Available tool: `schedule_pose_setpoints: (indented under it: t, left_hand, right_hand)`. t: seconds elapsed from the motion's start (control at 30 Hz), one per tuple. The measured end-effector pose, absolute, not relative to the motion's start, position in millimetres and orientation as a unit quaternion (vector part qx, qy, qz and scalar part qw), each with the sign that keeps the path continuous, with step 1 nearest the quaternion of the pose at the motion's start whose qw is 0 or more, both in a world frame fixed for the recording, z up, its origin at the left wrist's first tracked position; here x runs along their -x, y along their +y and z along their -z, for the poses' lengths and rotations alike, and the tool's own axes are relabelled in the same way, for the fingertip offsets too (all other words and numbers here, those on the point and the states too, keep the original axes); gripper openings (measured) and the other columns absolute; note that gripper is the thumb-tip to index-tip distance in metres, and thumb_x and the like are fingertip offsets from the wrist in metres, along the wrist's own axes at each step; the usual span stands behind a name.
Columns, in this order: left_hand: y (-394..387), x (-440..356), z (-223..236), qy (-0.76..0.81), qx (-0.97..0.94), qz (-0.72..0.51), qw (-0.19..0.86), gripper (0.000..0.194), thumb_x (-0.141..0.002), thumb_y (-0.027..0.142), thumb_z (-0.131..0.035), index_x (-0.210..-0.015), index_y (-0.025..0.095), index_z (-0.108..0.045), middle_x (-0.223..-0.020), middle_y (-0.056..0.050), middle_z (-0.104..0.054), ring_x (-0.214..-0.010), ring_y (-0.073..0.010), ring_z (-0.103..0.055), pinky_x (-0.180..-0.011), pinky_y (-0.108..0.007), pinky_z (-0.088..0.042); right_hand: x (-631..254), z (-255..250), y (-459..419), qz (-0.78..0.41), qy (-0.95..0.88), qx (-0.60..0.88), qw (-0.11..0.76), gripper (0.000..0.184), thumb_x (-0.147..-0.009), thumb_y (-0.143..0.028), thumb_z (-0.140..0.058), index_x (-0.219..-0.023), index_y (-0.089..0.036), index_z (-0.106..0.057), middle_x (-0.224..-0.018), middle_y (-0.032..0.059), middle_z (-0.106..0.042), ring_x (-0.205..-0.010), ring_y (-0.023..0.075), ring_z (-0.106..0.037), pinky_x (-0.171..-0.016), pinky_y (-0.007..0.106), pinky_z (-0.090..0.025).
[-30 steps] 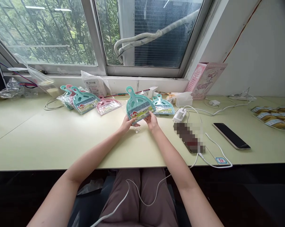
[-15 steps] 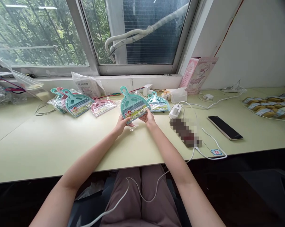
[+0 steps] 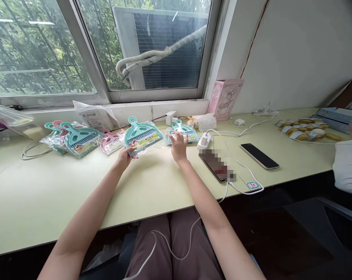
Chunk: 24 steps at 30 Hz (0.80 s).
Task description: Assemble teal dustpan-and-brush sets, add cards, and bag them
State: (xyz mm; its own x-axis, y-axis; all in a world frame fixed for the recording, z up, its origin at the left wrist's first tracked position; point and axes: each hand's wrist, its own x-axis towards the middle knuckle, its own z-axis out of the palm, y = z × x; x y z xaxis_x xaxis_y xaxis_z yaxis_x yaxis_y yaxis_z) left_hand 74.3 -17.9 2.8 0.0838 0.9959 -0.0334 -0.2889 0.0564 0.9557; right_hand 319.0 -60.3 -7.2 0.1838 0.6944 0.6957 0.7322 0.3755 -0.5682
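Note:
My left hand (image 3: 125,157) grips the lower left corner of a teal mini dustpan-and-brush set (image 3: 140,134) in a clear bag, tilted above the table. My right hand (image 3: 179,147) has its fingers spread in front of a second bagged teal dustpan set (image 3: 190,134); whether they touch it I cannot tell. To the left lie a pink dustpan set (image 3: 111,142) and an overlapping group of teal and pink ones, with another teal dustpan (image 3: 79,136) in front.
A phone with a blurred screen (image 3: 213,165), a charger (image 3: 204,140) with white cables and a dark phone (image 3: 260,156) lie to the right. Behind stands a pink box (image 3: 225,99). Bagged yellow items (image 3: 304,128) and another person's sleeve (image 3: 347,167) are at far right.
My right hand has let go of the held dustpan set and moved to the teal one on the right. The view has turned right, and another person's arm now shows.

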Motion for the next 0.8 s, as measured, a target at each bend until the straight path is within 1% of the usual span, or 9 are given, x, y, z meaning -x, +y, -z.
schedule_pose_setpoints:
  t: [0.07,0.13,0.23,0.33,0.43,0.5,0.6,0.7,0.8]
  left_hand:
    - [-17.5,-69.8,-3.2,0.415,-0.418,-0.517,0.621,0.023,-0.066,0.004,-0.06,-0.087,0.011,-0.053,-0.062,0.001,-0.06,-0.037,-0.008,-0.05,-0.034,-0.02,-0.047]
    - [-17.3,-66.8,-1.9,0.43,-0.399,-0.494,0.641,0.019,-0.068,0.004,-0.059,-0.085,0.01,-0.054,-0.059,0.001,-0.059,-0.037,-0.0082,-0.051,-0.032,-0.018,-0.045]
    - [-16.3,-64.0,1.5,0.465,-0.364,-0.463,0.661,0.015,-0.071,0.003,-0.059,-0.084,0.01,-0.055,-0.055,0.0,-0.058,-0.036,-0.0091,-0.052,-0.032,-0.016,-0.045]
    - [-14.2,-61.3,4.6,0.471,-0.35,-0.448,0.674,0.019,-0.071,0.001,-0.06,-0.089,0.009,-0.057,-0.062,-0.004,-0.064,-0.039,-0.0107,-0.057,-0.034,-0.016,-0.048]
    - [-12.2,-57.9,6.3,0.473,-0.346,-0.435,0.684,0.021,-0.072,0.0,-0.06,-0.09,0.009,-0.058,-0.064,-0.005,-0.065,-0.042,-0.0126,-0.06,-0.038,-0.017,-0.052]
    - [-12.3,-57.2,6.7,0.483,-0.354,-0.412,0.687,0.022,-0.073,0.0,-0.062,-0.092,0.009,-0.058,-0.065,-0.006,-0.066,-0.044,-0.0135,-0.062,-0.039,-0.017,-0.053]
    - [-15.4,-61.3,6.9,0.472,-0.385,-0.368,0.703,0.023,-0.074,0.002,-0.065,-0.096,0.008,-0.058,-0.073,-0.01,-0.069,-0.046,-0.0135,-0.063,-0.041,-0.017,-0.054]
    - [-20.2,-70.6,7.1,0.441,-0.407,-0.345,0.721,0.02,-0.079,0.004,-0.063,-0.098,0.008,-0.058,-0.08,-0.012,-0.071,-0.047,-0.0108,-0.062,-0.042,-0.016,-0.053]
    - [-23.3,-78.9,8.3,0.416,-0.415,-0.338,0.735,0.021,-0.082,0.004,-0.06,-0.104,0.008,-0.058,-0.086,-0.014,-0.072,-0.047,-0.0086,-0.06,-0.045,-0.015,-0.053]
  right_hand:
    - [-316.2,9.5,-61.4,0.07,-0.681,0.558,0.469,0.046,-0.086,-0.002,-0.047,-0.116,-0.032,-0.063,-0.13,0.004,-0.058,-0.133,0.0236,-0.042,-0.118,0.059,-0.002]
    - [-313.7,12.2,-61.1,0.102,-0.696,0.549,0.452,0.038,-0.087,-0.007,-0.054,-0.113,-0.032,-0.065,-0.127,0.0032,-0.06,-0.131,0.0244,-0.044,-0.118,0.059,-0.001]
    - [-314.0,14.4,-59.7,0.112,-0.708,0.526,0.458,0.019,-0.088,-0.017,-0.059,-0.097,-0.029,-0.071,-0.126,0.0031,-0.06,-0.129,0.0244,-0.045,-0.118,0.053,-0.011]
    - [-317.4,15.1,-56.7,0.081,-0.72,0.509,0.465,0.013,-0.087,-0.022,-0.063,-0.081,-0.028,-0.073,-0.119,0.0036,-0.063,-0.123,0.0247,-0.049,-0.113,0.047,-0.025]
    - [-321.1,15.7,-51.5,0.028,-0.704,0.503,0.5,0.008,-0.083,-0.026,-0.069,-0.075,-0.028,-0.073,-0.11,0.003,-0.066,-0.114,0.0247,-0.053,-0.106,0.044,-0.033]
    - [-322.8,16.1,-48.0,-0.019,-0.677,0.499,0.54,0.008,-0.081,-0.028,-0.071,-0.073,-0.027,-0.072,-0.106,0.0026,-0.067,-0.108,0.0233,-0.056,-0.104,0.043,-0.035]
    - [-323.8,15.5,-45.4,-0.075,-0.623,0.495,0.601,0.009,-0.08,-0.028,-0.07,-0.072,-0.026,-0.071,-0.1,0.0031,-0.068,-0.104,0.0215,-0.057,-0.102,0.04,-0.038]
    - [-323.3,13.6,-46.4,-0.091,-0.57,0.503,0.643,0.011,-0.081,-0.031,-0.068,-0.073,-0.024,-0.07,-0.102,0.0045,-0.066,-0.106,0.0214,-0.057,-0.099,0.037,-0.041]
    - [-321.6,12.3,-48.6,-0.081,-0.55,0.505,0.66,0.012,-0.083,-0.031,-0.065,-0.074,-0.023,-0.066,-0.105,0.0055,-0.064,-0.106,0.0203,-0.058,-0.098,0.035,-0.042]
